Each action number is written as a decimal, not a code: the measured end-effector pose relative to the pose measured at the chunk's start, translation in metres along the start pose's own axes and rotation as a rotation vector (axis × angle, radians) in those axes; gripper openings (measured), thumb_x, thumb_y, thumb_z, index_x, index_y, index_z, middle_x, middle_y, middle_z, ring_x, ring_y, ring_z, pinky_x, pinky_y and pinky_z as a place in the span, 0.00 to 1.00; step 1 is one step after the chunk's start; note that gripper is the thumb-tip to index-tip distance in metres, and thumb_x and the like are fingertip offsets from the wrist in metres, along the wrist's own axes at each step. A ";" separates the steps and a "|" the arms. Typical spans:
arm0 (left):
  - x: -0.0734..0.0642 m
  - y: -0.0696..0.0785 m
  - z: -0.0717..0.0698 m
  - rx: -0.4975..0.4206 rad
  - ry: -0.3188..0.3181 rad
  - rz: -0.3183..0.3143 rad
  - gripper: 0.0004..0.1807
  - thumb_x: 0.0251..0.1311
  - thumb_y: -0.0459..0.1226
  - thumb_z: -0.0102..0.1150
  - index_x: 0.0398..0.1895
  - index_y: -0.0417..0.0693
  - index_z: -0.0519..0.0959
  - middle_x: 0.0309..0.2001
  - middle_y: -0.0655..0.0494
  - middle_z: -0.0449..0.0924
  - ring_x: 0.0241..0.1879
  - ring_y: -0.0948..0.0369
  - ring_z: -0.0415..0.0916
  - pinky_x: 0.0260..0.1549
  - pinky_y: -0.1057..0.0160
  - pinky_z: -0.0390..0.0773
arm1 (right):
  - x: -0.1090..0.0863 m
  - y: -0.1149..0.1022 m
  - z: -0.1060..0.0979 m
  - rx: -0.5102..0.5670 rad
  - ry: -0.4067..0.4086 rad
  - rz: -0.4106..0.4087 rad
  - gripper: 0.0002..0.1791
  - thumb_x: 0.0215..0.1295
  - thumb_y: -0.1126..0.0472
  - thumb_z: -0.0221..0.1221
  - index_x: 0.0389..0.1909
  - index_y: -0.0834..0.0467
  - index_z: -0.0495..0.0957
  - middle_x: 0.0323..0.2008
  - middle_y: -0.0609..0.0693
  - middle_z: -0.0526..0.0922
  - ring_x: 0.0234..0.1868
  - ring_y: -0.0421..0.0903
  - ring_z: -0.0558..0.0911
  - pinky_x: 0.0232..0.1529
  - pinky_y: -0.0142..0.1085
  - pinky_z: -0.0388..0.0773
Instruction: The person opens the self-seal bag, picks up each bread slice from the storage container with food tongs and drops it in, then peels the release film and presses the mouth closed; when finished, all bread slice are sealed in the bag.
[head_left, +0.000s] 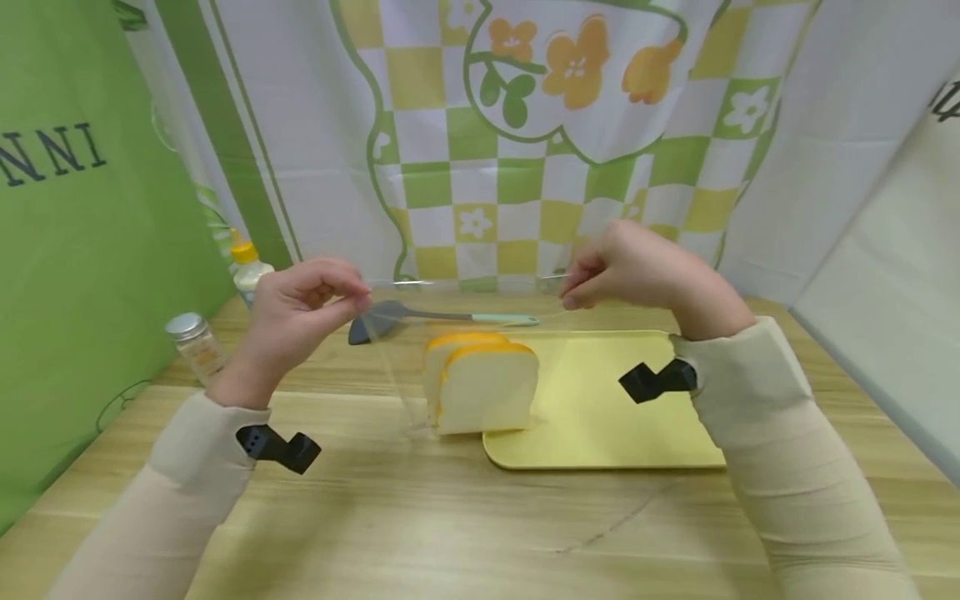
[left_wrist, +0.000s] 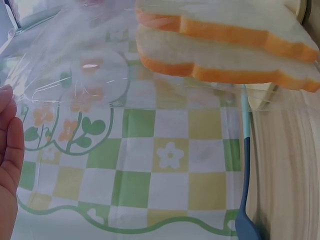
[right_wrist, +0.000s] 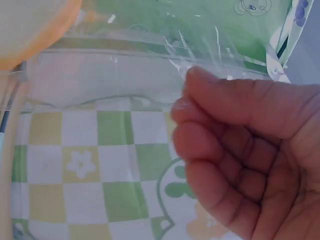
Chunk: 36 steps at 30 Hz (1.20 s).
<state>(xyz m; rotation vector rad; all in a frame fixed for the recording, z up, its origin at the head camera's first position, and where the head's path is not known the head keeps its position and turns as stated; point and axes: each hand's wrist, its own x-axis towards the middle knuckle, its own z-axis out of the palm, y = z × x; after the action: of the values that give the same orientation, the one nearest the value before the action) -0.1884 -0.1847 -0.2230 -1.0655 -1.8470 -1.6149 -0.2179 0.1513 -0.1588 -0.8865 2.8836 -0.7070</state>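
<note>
A clear plastic bag (head_left: pixel 401 375) is stretched between the two hands, its upper edge held up above the table. At its top left corner the left hand (head_left: pixel 303 308) pinches the film between thumb and fingers. Opposite, the right hand (head_left: pixel 637 271) pinches the other upper corner; its other fingers are curled in the right wrist view. Two slices of bread (head_left: pixel 491 387) with orange crust stand upright, one behind the other, low in the bag. Film glints in front of the bread slices (left_wrist: pixel 225 45) in the left wrist view. Whether they touch the table cannot be told.
A yellow tray (head_left: pixel 622 408) lies to the right, its left edge beside the bread. Behind lies a spatula (head_left: pixel 381 321) with a grey blade. At left stand a jar (head_left: pixel 197 346) with a silver lid and a squeeze bottle (head_left: pixel 251 271) with a yellow cap. A curtain (head_left: pixel 510 183) hangs behind.
</note>
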 end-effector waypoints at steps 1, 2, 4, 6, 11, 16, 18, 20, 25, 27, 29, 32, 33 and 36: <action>0.000 0.000 0.000 -0.001 0.002 -0.003 0.15 0.44 0.12 0.56 0.26 0.37 0.81 0.30 0.58 0.81 0.33 0.63 0.76 0.32 0.71 0.76 | -0.001 0.004 0.002 0.006 0.020 -0.010 0.03 0.55 0.59 0.66 0.28 0.54 0.85 0.25 0.45 0.84 0.28 0.40 0.78 0.33 0.35 0.73; -0.001 0.000 0.000 0.005 0.005 -0.006 0.15 0.44 0.12 0.56 0.26 0.38 0.81 0.30 0.58 0.81 0.33 0.63 0.76 0.31 0.71 0.76 | -0.001 0.008 0.005 0.025 0.049 -0.012 0.03 0.55 0.58 0.65 0.29 0.53 0.85 0.26 0.45 0.84 0.29 0.40 0.78 0.33 0.34 0.73; -0.001 -0.001 0.000 -0.011 0.018 -0.009 0.15 0.45 0.13 0.56 0.26 0.38 0.82 0.30 0.57 0.82 0.32 0.63 0.76 0.30 0.71 0.75 | -0.001 0.015 0.013 0.098 0.126 -0.045 0.04 0.57 0.60 0.64 0.30 0.55 0.85 0.28 0.46 0.85 0.30 0.39 0.79 0.33 0.33 0.74; -0.002 -0.001 -0.001 -0.014 0.044 -0.015 0.15 0.46 0.13 0.57 0.27 0.39 0.83 0.30 0.58 0.81 0.31 0.63 0.76 0.30 0.72 0.75 | 0.000 0.022 0.024 0.219 0.229 -0.104 0.04 0.57 0.62 0.64 0.32 0.59 0.85 0.27 0.47 0.85 0.28 0.37 0.79 0.32 0.31 0.75; -0.006 0.004 -0.007 -0.101 0.173 -0.024 0.10 0.46 0.15 0.59 0.27 0.33 0.82 0.31 0.55 0.82 0.28 0.63 0.77 0.29 0.72 0.76 | 0.005 0.025 0.053 0.751 0.427 -0.279 0.09 0.55 0.74 0.61 0.29 0.57 0.85 0.26 0.45 0.84 0.25 0.37 0.79 0.30 0.28 0.77; -0.013 0.012 -0.015 -0.197 0.336 -0.032 0.05 0.45 0.17 0.62 0.27 0.27 0.80 0.30 0.50 0.82 0.28 0.61 0.78 0.29 0.71 0.78 | 0.015 0.006 0.079 1.143 0.486 -0.373 0.19 0.54 0.81 0.54 0.27 0.54 0.85 0.24 0.46 0.84 0.24 0.39 0.79 0.29 0.30 0.77; -0.014 0.011 -0.020 -0.263 0.385 -0.046 0.06 0.45 0.17 0.62 0.29 0.25 0.79 0.31 0.47 0.82 0.28 0.60 0.79 0.30 0.71 0.78 | 0.020 0.000 0.089 1.200 0.478 -0.338 0.20 0.55 0.81 0.53 0.26 0.53 0.84 0.22 0.45 0.82 0.23 0.39 0.78 0.28 0.30 0.77; -0.014 0.008 -0.024 -0.300 0.435 -0.081 0.06 0.45 0.17 0.61 0.30 0.26 0.79 0.30 0.46 0.81 0.28 0.59 0.78 0.29 0.71 0.78 | 0.027 -0.003 0.099 1.233 0.452 -0.273 0.20 0.56 0.80 0.52 0.25 0.52 0.83 0.21 0.44 0.82 0.23 0.38 0.78 0.28 0.29 0.77; -0.016 -0.019 -0.031 -0.313 0.563 -0.253 0.08 0.47 0.18 0.61 0.31 0.32 0.80 0.29 0.49 0.80 0.27 0.61 0.76 0.28 0.73 0.77 | 0.048 0.004 0.122 1.189 0.420 -0.119 0.15 0.57 0.76 0.56 0.26 0.53 0.82 0.22 0.43 0.81 0.23 0.38 0.78 0.30 0.30 0.78; -0.016 -0.034 -0.032 -0.296 0.602 -0.319 0.09 0.47 0.18 0.61 0.31 0.35 0.80 0.28 0.51 0.80 0.27 0.63 0.75 0.29 0.73 0.77 | 0.060 0.011 0.129 1.141 0.430 -0.075 0.08 0.57 0.74 0.58 0.29 0.59 0.81 0.22 0.43 0.80 0.23 0.38 0.78 0.31 0.30 0.78; -0.015 -0.050 -0.032 -0.274 0.635 -0.358 0.10 0.47 0.18 0.61 0.29 0.38 0.81 0.27 0.52 0.81 0.27 0.63 0.75 0.29 0.73 0.77 | 0.072 0.018 0.135 1.103 0.437 -0.035 0.05 0.58 0.72 0.58 0.35 0.67 0.79 0.23 0.43 0.80 0.25 0.37 0.78 0.32 0.30 0.78; -0.015 -0.072 -0.034 -0.206 0.651 -0.454 0.11 0.49 0.19 0.61 0.28 0.42 0.81 0.27 0.56 0.80 0.28 0.65 0.75 0.30 0.74 0.77 | 0.092 0.030 0.145 1.060 0.425 0.030 0.12 0.59 0.71 0.58 0.41 0.75 0.75 0.25 0.45 0.79 0.27 0.37 0.78 0.35 0.32 0.79; -0.016 -0.080 -0.035 -0.179 0.649 -0.486 0.12 0.49 0.19 0.60 0.28 0.45 0.81 0.26 0.57 0.80 0.28 0.65 0.75 0.30 0.74 0.77 | 0.098 0.033 0.149 1.047 0.416 0.057 0.13 0.59 0.71 0.58 0.43 0.76 0.74 0.27 0.47 0.80 0.27 0.38 0.78 0.36 0.32 0.79; -0.019 -0.102 -0.039 -0.072 0.587 -0.622 0.10 0.51 0.23 0.61 0.29 0.48 0.79 0.28 0.60 0.79 0.29 0.67 0.74 0.32 0.75 0.76 | 0.113 0.044 0.163 1.016 0.382 0.150 0.13 0.60 0.71 0.57 0.45 0.74 0.75 0.33 0.53 0.81 0.30 0.38 0.79 0.40 0.33 0.79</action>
<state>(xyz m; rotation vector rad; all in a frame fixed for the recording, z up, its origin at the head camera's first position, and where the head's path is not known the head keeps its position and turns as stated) -0.2639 -0.2283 -0.2919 0.0258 -1.7827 -2.0499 -0.3078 0.0551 -0.3135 -0.3955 2.2202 -2.1761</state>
